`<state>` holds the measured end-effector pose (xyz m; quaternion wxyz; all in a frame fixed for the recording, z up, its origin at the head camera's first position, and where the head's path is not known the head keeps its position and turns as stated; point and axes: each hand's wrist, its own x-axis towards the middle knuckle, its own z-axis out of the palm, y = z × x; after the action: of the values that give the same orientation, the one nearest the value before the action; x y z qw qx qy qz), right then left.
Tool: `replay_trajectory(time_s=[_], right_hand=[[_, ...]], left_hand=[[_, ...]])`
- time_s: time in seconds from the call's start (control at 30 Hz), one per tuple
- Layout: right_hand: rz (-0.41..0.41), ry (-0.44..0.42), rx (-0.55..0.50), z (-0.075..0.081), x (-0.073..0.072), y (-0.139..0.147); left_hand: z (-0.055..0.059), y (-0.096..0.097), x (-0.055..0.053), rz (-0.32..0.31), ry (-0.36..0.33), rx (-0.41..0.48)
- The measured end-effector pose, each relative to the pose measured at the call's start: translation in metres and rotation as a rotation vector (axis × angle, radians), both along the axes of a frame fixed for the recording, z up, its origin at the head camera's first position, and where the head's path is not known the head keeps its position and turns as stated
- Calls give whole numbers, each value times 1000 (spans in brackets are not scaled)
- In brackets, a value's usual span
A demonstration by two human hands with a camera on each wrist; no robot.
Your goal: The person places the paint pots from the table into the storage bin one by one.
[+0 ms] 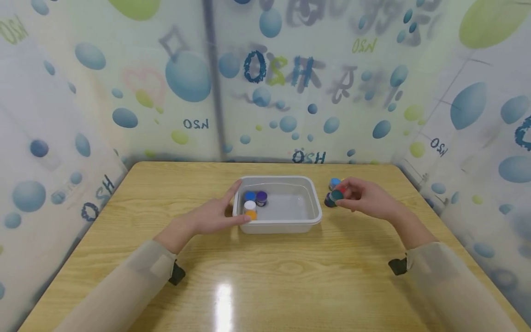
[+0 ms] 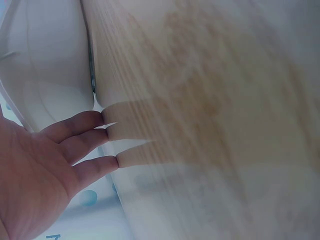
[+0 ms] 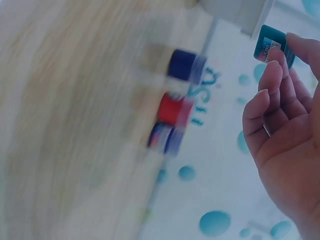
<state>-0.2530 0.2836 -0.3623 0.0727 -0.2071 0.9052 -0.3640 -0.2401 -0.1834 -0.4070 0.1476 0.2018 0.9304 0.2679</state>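
My right hand (image 1: 369, 198) pinches a small dark green paint jar (image 3: 272, 42) between thumb and fingertips, above the table right of the white plastic bin (image 1: 286, 222). Around it stand other small jars: a blue one (image 1: 334, 182), a red one (image 3: 175, 110) and a dark one (image 1: 329, 201), partly covered by the hand. My left hand (image 1: 209, 216) rests at the bin's left end, thumb along the front rim and fingers extended by the side wall. Inside the bin's left end are a blue jar (image 1: 250, 197), a purple jar (image 1: 261, 198), and white and orange ones (image 1: 251, 215) near the thumb.
The wooden table (image 1: 286, 276) carries the bin near its middle. Patterned curtains (image 1: 265, 106) with blue and green spots enclose the back and both sides. A yellow bit shows behind the right hand's fingers.
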Motion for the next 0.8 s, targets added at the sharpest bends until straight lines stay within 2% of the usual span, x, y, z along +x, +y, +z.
replay_trajectory(time_s=[0.2, 0.6, 0.8], right_hand=[[80, 24, -56, 4, -3, -25], [144, -1, -43, 0, -15, -74], [159, 21, 7, -1, -19, -97]], left_hand=[[-1, -1, 0, -1, 7, 1], [0, -1, 1, 0, 18, -8], [-1, 1, 0, -1, 22, -9]])
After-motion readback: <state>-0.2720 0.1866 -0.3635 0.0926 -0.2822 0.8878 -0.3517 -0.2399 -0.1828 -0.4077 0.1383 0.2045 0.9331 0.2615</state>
